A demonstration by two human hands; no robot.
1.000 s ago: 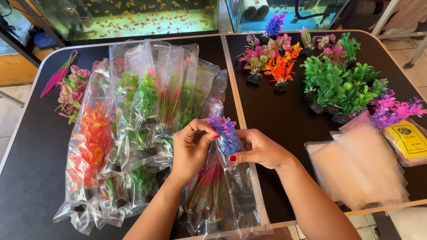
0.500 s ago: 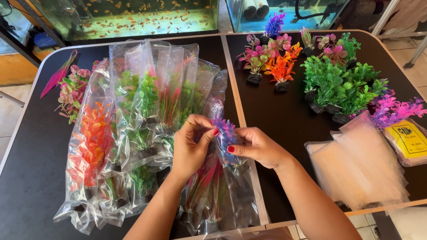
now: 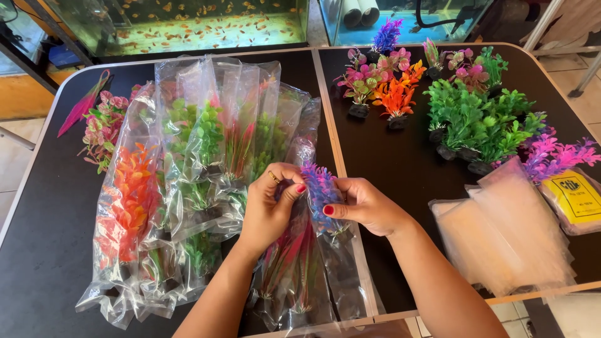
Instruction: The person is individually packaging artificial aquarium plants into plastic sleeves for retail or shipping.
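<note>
At the near middle of the desk: both hands meet over a small blue-purple plastic plant [image 3: 319,188], right where the two black desk [image 3: 400,181] tops join.
Left hand [image 3: 268,209]: fingers curled, grip pinched on the plant's left side and the clear bag [image 3: 341,263] around it; there's a ring on one finger and red nail polish.
Right hand [image 3: 366,205]: grip closed on the plant's right side, thumb pressing in from the near side, red nail showing.
The plant: held just above the desk, leafy top pointing far, its lower part sitting inside the clear bag that trails toward the near edge. Can't tell how deep it sits in there.
Left of the hands: a big fan of bagged plants [image 3: 200,163], overlapping each other, green ones in the middle and an orange bagged plant [image 3: 128,200] on the left end.
Far left corner: a loose pink-and-green plant [image 3: 103,128] with a long magenta leaf [image 3: 81,106] just beside it, both unbagged.
Far right: a cluster of loose plants standing on dark bases, an orange plant [image 3: 394,97] next to pink ones, then a bunch of green plants [image 3: 476,122], and a purple plant [image 3: 554,156] at the right edge.
Near right: stack of empty clear bags [image 3: 507,231], well apart from the hands, with a yellow-labelled packet [image 3: 573,197] just beside it.
Beyond the desk: a fish tank [image 3: 181,25] with lots of small orange fish.
</note>
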